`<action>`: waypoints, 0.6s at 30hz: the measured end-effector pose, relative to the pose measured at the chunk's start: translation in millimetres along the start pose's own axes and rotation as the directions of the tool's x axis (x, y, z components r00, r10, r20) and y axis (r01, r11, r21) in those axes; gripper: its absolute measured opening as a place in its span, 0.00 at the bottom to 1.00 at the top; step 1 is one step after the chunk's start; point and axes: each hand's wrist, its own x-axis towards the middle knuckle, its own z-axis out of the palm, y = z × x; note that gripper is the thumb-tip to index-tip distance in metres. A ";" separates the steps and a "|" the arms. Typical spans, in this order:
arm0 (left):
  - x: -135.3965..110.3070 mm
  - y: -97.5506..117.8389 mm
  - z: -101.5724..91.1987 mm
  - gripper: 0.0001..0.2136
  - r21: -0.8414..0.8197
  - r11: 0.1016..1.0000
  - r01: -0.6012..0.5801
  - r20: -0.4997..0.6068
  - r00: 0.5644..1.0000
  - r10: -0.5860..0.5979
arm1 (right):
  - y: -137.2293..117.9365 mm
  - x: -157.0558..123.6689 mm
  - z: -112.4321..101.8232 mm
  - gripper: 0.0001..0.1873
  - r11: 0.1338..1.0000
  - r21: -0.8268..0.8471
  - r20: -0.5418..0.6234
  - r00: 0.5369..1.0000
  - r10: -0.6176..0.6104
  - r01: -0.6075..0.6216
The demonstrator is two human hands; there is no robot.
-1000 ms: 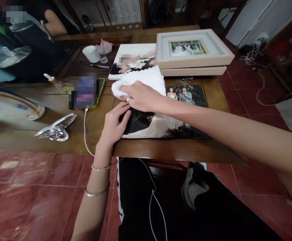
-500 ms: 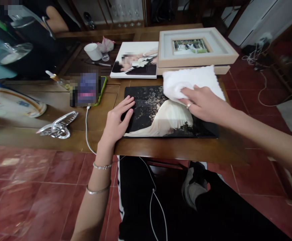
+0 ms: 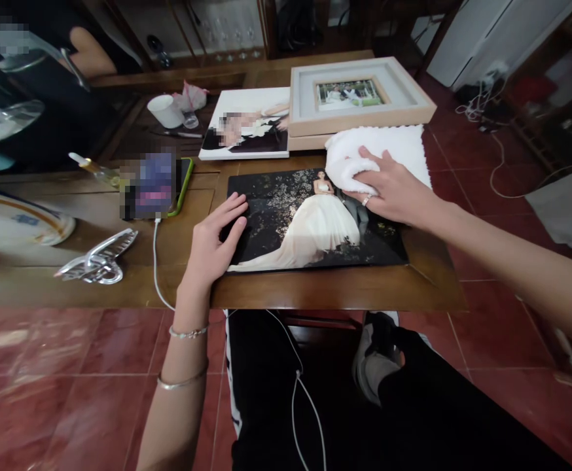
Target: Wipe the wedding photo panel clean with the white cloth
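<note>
A dark wedding photo panel (image 3: 276, 216), printed with a white gown, lies flat near the table's front edge. Across its left edge rests my left hand (image 3: 216, 239), fingers spread out and holding nothing. My right hand (image 3: 389, 186) grips a bunched white cloth (image 3: 389, 147) over the panel's upper right part. The cloth's loose end spreads towards the framed photo behind and hides the panel's upper right corner.
Behind the panel are a white-edged photo panel (image 3: 247, 124) and a pale wooden picture frame (image 3: 359, 118). To the left lie a phone (image 3: 182, 186) on a cable, a clear hair claw (image 3: 99, 258), a dropper bottle (image 3: 97, 171) and a white cup (image 3: 167, 111). A person's arm (image 3: 92, 52) shows beyond.
The cloth and my right hand have shifted on the panel, uncovering the printed figures above the gown. My left hand stays at the left edge. The whole view has moved slightly.
</note>
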 end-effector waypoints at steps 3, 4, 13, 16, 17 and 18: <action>0.2 -0.2 -0.1 0.14 -0.006 1.000 0.004 0.006 1.000 -0.004 | -8.3 -10.4 -2.9 0.14 0.999 0.007 -0.005 0.999 -0.050 0.050; 0.2 -0.2 -0.1 0.14 -0.005 1.000 0.006 0.009 1.000 -0.006 | -13.3 -16.8 -4.6 0.15 0.997 0.007 -0.007 0.997 -0.081 0.081; 0.4 0.7 0.1 0.15 0.011 1.000 0.006 0.015 1.000 -0.006 | -98.4 -97.5 -18.6 0.11 0.948 0.152 -0.054 0.960 -0.274 0.280; 0.5 1.4 0.0 0.15 0.009 1.000 0.009 0.012 1.000 -0.010 | -115.9 -111.7 -19.0 0.12 0.932 0.166 -0.053 0.946 -0.319 0.324; 0.6 1.5 0.0 0.15 0.012 1.000 0.013 0.013 1.000 -0.013 | -116.8 -113.2 -18.7 0.12 0.928 0.166 -0.052 0.943 -0.329 0.333; 0.6 1.7 -0.1 0.16 0.016 1.000 0.017 0.013 1.000 -0.017 | -115.1 -112.9 -18.2 0.12 0.927 0.167 -0.051 0.942 -0.332 0.336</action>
